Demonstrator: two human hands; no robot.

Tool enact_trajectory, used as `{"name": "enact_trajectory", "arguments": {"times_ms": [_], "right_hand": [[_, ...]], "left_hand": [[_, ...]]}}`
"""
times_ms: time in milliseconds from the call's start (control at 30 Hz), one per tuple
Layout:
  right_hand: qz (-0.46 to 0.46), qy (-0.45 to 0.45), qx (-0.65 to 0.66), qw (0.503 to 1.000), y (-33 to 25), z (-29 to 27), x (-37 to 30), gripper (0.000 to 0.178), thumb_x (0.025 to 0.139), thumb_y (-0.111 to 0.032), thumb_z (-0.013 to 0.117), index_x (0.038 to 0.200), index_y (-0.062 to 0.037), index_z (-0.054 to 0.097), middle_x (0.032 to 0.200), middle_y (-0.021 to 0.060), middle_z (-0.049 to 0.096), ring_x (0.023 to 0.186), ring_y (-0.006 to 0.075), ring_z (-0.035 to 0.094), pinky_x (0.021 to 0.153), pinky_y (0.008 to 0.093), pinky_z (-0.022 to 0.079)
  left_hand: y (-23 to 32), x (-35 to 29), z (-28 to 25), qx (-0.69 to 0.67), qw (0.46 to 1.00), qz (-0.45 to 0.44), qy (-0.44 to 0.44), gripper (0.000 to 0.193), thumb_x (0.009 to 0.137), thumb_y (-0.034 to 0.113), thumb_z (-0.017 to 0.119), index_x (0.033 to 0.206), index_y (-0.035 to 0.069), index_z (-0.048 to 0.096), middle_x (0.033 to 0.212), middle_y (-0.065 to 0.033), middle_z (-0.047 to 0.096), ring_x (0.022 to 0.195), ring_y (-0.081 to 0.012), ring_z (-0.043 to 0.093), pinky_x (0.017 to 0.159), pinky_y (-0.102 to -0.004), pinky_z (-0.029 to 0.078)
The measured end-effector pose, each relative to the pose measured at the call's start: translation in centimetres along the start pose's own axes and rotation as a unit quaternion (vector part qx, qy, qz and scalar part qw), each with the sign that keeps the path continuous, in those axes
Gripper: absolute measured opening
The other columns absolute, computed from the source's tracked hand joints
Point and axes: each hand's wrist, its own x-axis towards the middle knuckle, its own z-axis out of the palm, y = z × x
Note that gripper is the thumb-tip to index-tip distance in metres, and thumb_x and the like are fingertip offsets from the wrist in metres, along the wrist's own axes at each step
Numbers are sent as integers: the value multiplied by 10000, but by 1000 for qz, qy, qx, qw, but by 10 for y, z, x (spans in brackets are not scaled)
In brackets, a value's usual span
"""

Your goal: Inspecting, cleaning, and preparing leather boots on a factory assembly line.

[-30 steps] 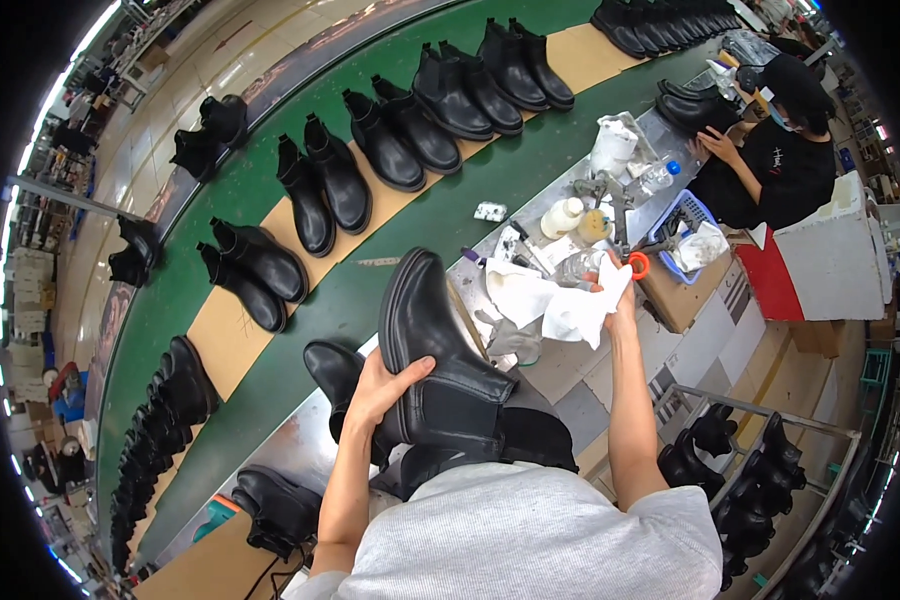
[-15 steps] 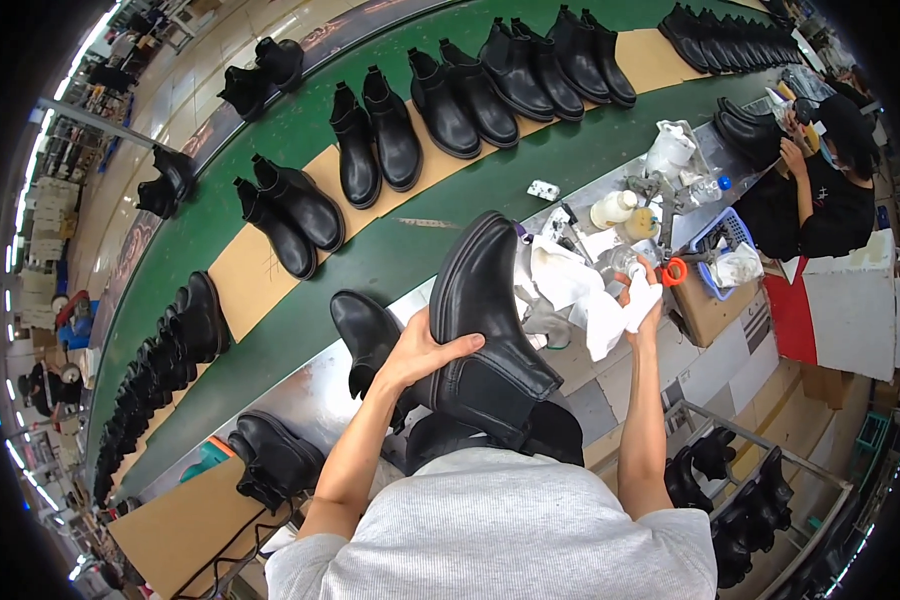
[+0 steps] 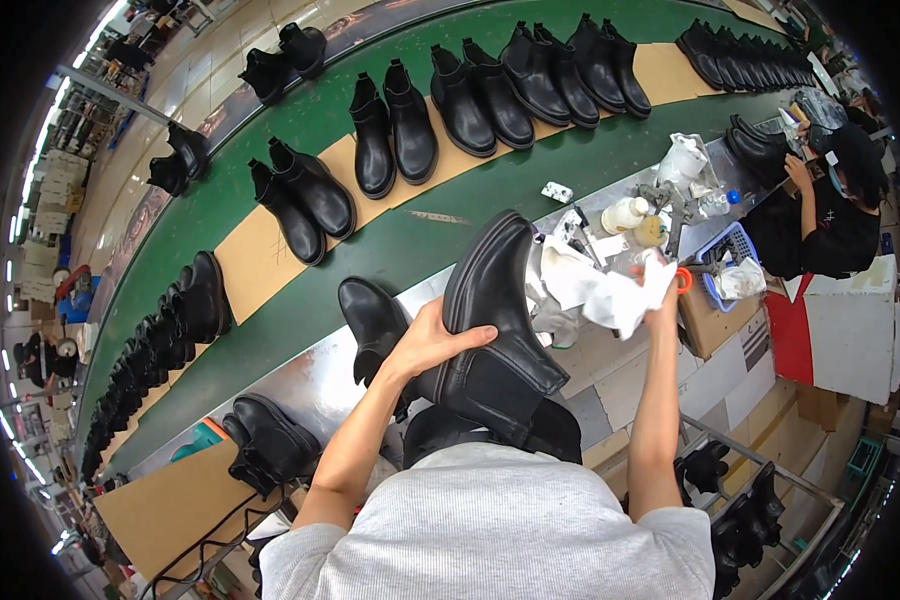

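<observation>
Left hand (image 3: 432,342) grips a black boot (image 3: 492,325); right hand (image 3: 662,311), at its three o'clock, clutches a white cloth (image 3: 622,302).

The light is bright and even. Lamps (image 3: 38,150) shine in a bent row far left of the left hand (image 3: 438,345). The boot (image 3: 495,295) in this grip shows a soft shine, and the metal table (image 3: 315,385) beside the wrist has glare. The white cloth (image 3: 618,300) in the right hand (image 3: 662,312) looks nearly washed out. Far from both grips, straight edges curve.
</observation>
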Motion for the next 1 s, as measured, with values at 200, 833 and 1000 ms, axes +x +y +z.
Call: {"name": "enact_trajectory", "arguments": {"times_ms": [200, 833, 1000], "right_hand": [[-99, -330, -133, 929, -44, 95, -107, 346, 909, -298, 411, 1167, -75, 475, 782, 17, 548, 639, 73, 510, 549, 196, 428], [-307, -347, -390, 796, -16, 179, -158, 67, 615, 56, 570, 667, 22, 543, 572, 110, 549, 541, 154, 527, 519, 295, 416], [-267, -278, -401, 831, -27, 184, -145, 70, 608, 58, 568, 660, 31, 529, 587, 122, 560, 545, 158, 533, 521, 308, 424]], "left_hand": [[-1, -3, 1, 43, 999, -6, 28, 604, 678, 317, 737, 1093, -66, 521, 948, -160, 623, 875, -216, 604, 809, -310, 464], [-13, -5, 4, 88, 996, 27, 18, 546, 676, 313, 737, 1034, -53, 548, 880, -143, 634, 811, -207, 619, 738, -312, 484], [-7, -5, 5, 56, 997, -50, -3, 445, 705, 211, 729, 1029, -41, 558, 899, -80, 622, 815, -136, 578, 750, -278, 475]]}}
